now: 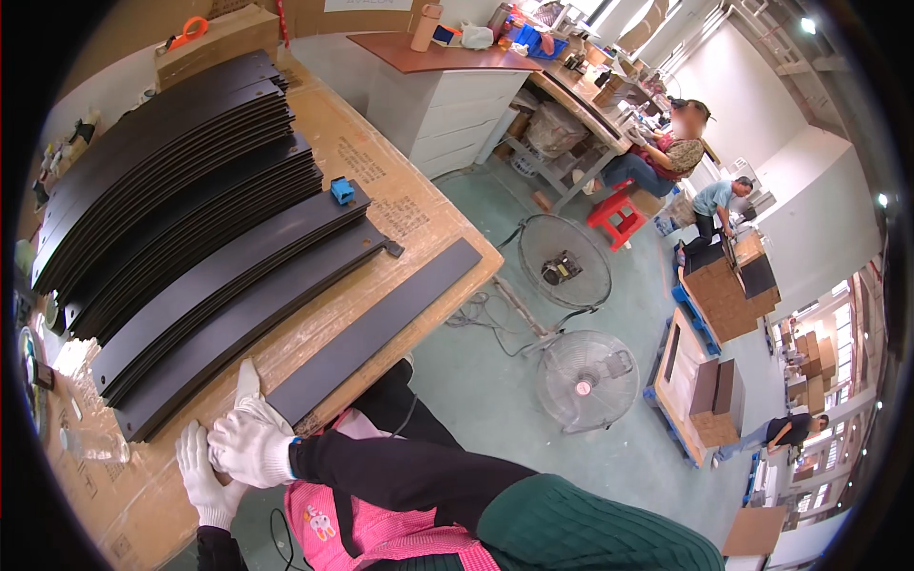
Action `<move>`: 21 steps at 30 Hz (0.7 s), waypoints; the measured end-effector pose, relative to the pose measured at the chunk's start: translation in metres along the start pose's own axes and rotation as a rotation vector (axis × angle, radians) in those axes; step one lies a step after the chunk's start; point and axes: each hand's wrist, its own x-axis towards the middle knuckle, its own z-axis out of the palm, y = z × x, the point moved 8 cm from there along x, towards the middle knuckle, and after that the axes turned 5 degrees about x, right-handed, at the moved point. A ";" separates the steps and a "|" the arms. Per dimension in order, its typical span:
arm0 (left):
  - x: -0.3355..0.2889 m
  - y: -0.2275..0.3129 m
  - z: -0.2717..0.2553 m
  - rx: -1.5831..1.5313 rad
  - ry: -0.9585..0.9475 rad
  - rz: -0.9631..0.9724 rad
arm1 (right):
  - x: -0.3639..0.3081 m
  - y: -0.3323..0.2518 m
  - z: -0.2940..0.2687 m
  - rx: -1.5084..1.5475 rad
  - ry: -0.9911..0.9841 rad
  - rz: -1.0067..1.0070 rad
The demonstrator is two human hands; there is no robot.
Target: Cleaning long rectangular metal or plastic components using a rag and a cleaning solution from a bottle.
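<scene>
Both my hands wear white knit gloves and meet at the near edge of the cardboard-covered table. My left hand lies with its fingers stretched out, its thumb side under my right hand. My right hand is closed, its fingers curled against the left glove. From it sticks up a pale, flat, blade-like piece, its lower part hidden. Beside it lies a single dark flat board. Beyond are stacks of dark boards, with a small blue object on one and a small black piece at another's end.
A clear plastic bottle lies at the left. Behind the boards stands a cardboard box with an orange tape dispenser. Two floor fans stand right of the table. Several people work farther off, one by a red stool.
</scene>
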 end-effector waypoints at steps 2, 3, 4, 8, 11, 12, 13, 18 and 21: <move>0.000 -0.002 0.004 0.007 0.016 0.024 | -0.008 -0.007 -0.013 0.145 0.028 -0.162; 0.000 -0.003 0.004 0.012 0.030 0.043 | -0.010 -0.006 -0.018 0.144 0.030 -0.163; -0.002 -0.004 0.004 0.014 0.031 0.043 | -0.012 -0.012 -0.022 0.160 0.019 -0.238; -0.016 0.005 -0.005 0.116 0.001 0.125 | -0.015 -0.033 -0.036 0.164 -0.104 -0.340; -0.023 0.012 -0.018 0.130 0.015 0.130 | -0.017 -0.036 -0.059 0.130 0.101 -0.315; -0.009 0.025 -0.023 0.020 0.038 0.141 | -0.024 -0.020 -0.062 0.318 0.195 -0.342; 0.007 0.031 -0.021 0.021 0.048 0.184 | -0.031 0.020 -0.042 0.387 0.114 -0.158; 0.009 0.018 -0.019 -0.043 0.055 0.172 | -0.041 0.063 -0.058 -0.147 0.028 0.330; -0.004 0.010 -0.022 -0.029 0.063 0.126 | -0.032 0.025 -0.025 -0.166 0.037 0.165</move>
